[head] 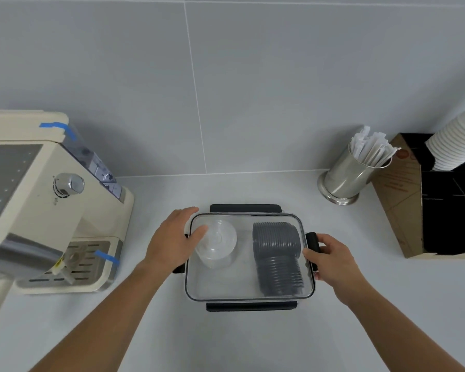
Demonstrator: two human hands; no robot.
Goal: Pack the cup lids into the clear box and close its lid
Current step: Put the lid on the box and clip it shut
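Observation:
The clear box (249,298) sits on the white counter in the middle, with its transparent lid (242,280) lying on top. Black latch flaps stick out at the back (246,208), front (251,306) and right (313,241). Inside, a stack of clear cup lids (217,244) lies on the left and two stacks of black cup lids (278,253) on the right. My left hand (169,240) rests flat over the box's left edge, thumb on the lid. My right hand (333,261) curls its fingers around the right latch flap.
A cream espresso machine (46,205) stands at the left. At the back right are a steel holder with wrapped straws (352,173), a cardboard organiser (403,200) with black compartments, and a stack of white paper cups (457,143). A grey tiled wall is behind.

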